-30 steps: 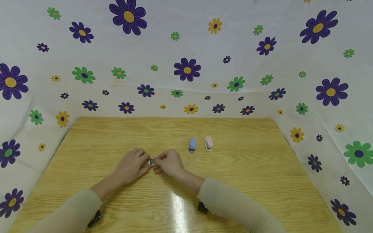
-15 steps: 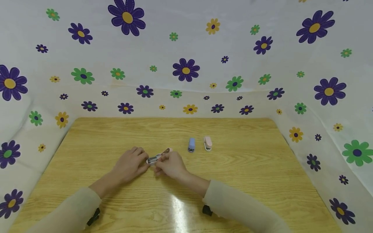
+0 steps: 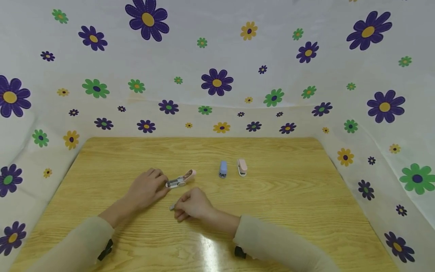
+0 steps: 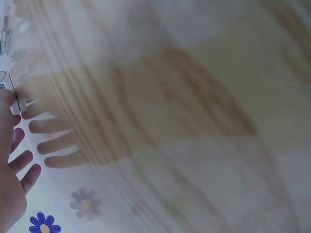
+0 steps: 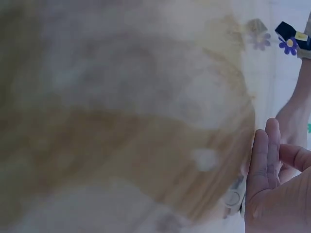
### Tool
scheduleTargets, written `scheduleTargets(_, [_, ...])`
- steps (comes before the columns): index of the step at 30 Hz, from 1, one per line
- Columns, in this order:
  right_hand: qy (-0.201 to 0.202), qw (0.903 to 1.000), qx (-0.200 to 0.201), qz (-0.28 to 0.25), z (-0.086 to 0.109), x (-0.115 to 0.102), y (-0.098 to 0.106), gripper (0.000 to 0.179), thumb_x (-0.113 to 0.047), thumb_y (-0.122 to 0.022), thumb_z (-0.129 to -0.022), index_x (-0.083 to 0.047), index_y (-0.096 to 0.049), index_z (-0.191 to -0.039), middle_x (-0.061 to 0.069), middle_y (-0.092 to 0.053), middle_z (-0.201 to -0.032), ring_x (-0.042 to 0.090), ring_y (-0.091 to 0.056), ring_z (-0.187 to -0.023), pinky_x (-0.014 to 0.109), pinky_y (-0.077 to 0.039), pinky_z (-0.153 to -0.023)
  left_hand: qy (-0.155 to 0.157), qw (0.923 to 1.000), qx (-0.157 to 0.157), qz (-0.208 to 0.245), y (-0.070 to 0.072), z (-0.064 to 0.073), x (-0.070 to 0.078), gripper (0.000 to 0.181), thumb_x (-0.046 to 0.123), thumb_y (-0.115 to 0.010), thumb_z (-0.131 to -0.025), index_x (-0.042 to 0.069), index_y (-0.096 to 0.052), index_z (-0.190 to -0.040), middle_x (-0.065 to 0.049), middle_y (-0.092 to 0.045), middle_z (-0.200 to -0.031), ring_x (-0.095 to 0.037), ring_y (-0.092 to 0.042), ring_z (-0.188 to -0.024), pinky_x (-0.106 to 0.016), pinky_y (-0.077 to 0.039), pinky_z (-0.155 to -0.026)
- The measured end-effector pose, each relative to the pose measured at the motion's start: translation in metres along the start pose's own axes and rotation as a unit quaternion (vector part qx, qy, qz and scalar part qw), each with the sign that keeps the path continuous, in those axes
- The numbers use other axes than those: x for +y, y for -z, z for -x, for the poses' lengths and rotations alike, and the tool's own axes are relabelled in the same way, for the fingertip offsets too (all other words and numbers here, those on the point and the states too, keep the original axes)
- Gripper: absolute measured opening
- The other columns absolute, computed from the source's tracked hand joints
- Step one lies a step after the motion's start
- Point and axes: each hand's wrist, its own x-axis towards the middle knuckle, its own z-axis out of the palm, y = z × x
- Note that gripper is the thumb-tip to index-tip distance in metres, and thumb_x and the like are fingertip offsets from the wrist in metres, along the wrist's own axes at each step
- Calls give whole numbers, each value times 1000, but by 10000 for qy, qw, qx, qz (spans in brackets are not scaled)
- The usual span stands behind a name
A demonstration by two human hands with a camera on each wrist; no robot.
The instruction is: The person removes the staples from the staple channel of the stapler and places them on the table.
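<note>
Mini stapler [image 3: 176, 182], white-bodied with a pinkish lid, lay on the wood-grained table [image 3: 289, 196], near the middle, lid tilted up from the far end of its long, narrow metal channel. Whether the channel held staples could not be told. The left hand [image 3: 146, 189] pinched the stapler's left end. The right hand [image 3: 194, 204] was just nearer the wearer, apart from the stapler, thumb and fingers in a narrow pinch on a small, flat grey strip [image 3: 171, 207]. Farther right stood a smooth, rounded blue stapler [image 3: 222, 169] beside a pink stapler [image 3: 242, 167] on a white base, lids down, not touching. Behind hung white cloth [image 3: 183, 49] printed with purple, green and yellow flowers. The left-wrist view showed the thumb on the white end, other fingers spread, their reflections in the glossy tabletop. The right-wrist view caught straight outer fingers and a black fitting [image 5: 286, 31] at the opposite wrist; the strip was not discernible there.
</note>
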Motion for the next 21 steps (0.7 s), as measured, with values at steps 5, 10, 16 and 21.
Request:
scheduleTargets(5, [-102,9997,-116,196,2,3,-2,11,-12,-75,-94,-4,-78,-86,13,-80,-77,28,-81,-71,27,-60,-55,21,10000,65,3,-1,0,-2,21,34,-77,-96,15,-72,-105,-2,-66,-102,-21,-61,-94,-38,-55,-78])
scheduleTargets(10, [-151,9994,-178,236,2,3,-3,10,-13,-75,-95,-6,-77,-88,13,-80,-77,27,-80,-70,28,-60,-54,54,9999,106,23,-2,1,-4,22,33,-76,-97,14,-72,-106,-3,-66,-103,-21,-61,-94,-39,-55,-79])
scheduleTargets(16, [113,9995,-143,244,2,8,8,7,-13,-75,-94,-6,-76,-91,12,-80,-78,18,-76,-61,29,-62,-56,199,9998,8,86,-1,3,-1,26,32,-75,-98,10,-71,-112,-6,-69,-108,-24,-64,-99,-41,-58,-85])
scheduleTargets(21, [612,9970,92,457,8,11,32,10,-12,-74,-96,-2,-75,-97,16,-79,-84,16,-74,-64,30,-63,-60,495,9984,130,252,3,3,9,34,33,-74,-98,7,-70,-120,-9,-70,-113,-29,-66,-106,-47,-59,-93])
